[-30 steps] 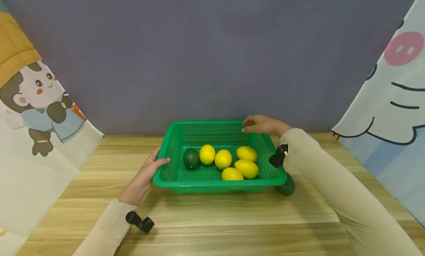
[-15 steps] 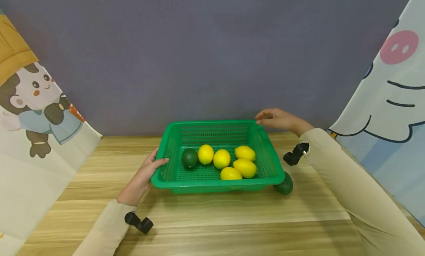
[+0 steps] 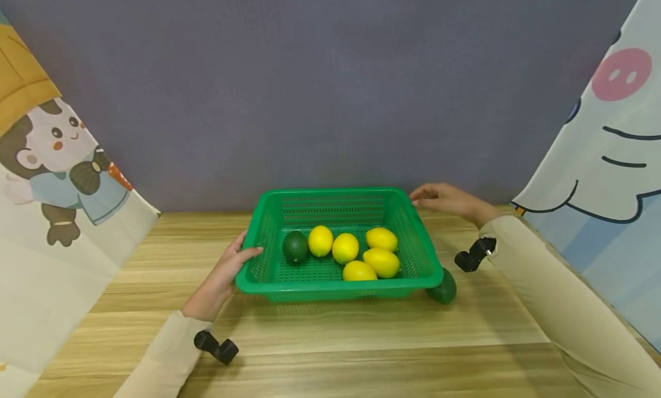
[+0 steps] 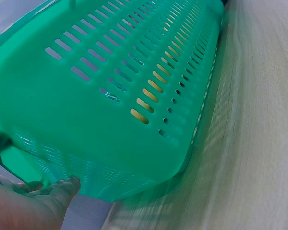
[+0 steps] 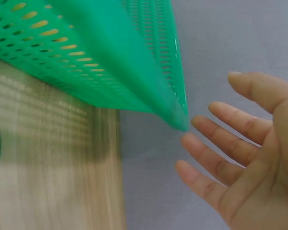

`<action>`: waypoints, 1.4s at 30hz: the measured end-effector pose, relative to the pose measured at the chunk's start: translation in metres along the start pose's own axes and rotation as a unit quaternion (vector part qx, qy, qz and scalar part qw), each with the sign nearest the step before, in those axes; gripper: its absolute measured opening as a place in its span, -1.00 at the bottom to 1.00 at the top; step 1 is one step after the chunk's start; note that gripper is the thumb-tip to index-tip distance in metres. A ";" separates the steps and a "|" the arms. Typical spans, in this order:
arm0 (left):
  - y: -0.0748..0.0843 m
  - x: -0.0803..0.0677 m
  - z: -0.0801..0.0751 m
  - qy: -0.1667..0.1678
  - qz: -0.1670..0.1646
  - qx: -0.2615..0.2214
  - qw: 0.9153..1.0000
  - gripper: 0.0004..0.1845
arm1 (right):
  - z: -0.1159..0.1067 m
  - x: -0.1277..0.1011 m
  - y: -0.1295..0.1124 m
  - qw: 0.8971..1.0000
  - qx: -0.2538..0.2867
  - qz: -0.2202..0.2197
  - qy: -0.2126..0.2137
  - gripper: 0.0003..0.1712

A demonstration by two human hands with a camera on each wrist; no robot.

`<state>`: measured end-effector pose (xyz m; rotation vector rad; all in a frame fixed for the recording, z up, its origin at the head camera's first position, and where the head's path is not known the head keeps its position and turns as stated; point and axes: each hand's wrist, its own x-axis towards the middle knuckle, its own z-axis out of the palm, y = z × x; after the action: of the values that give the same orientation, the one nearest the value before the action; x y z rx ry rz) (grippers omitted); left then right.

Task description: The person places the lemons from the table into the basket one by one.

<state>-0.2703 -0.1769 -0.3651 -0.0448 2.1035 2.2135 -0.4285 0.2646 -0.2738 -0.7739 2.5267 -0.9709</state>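
A green plastic basket (image 3: 338, 285) stands on the wooden table, with several yellow lemons (image 3: 381, 262) and one dark green avocado (image 3: 295, 247) inside. My left hand (image 3: 223, 277) grips its left rim, thumb over the edge and fingers underneath; the left wrist view shows those fingers (image 4: 61, 189) against the outer wall. Just beyond the far right corner is my right hand (image 3: 448, 202), fingers spread and holding nothing. In the right wrist view its fingertips (image 5: 188, 139) come close to that corner. A second avocado (image 3: 444, 288) lies outside by the near right corner, partly hidden under the rim.
A grey wall (image 3: 330, 88) rises right behind the table's back edge. Printed cartoon cloths hang on both sides, one with a figure (image 3: 62, 140) at left and one with a pink snout (image 3: 622, 74) at right. Wooden tabletop (image 3: 330, 352) extends in front of the basket.
My right hand has moved right, from over the basket's far right corner to just outside it, then slightly lower. My left hand keeps its hold, and the fruit lies as before.
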 end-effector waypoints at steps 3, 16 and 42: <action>-0.001 0.000 0.000 0.000 0.002 -0.001 1.000 -0.27 | 0.002 -0.005 0.005 1.000 0.004 -0.011 -0.005 -0.45; -0.001 -0.001 0.001 0.000 0.002 0.008 1.000 -0.26 | 0.016 -0.025 0.030 0.999 0.031 -0.019 -0.008 -0.49; 0.000 0.000 0.000 -0.010 0.007 0.007 1.000 -0.26 | 0.061 -0.057 0.050 0.999 0.022 -0.038 -0.030 -0.50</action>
<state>-0.2703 -0.1772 -0.3653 -0.0087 2.1154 2.1975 -0.3728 0.2984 -0.3463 -0.8793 2.4327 -1.0085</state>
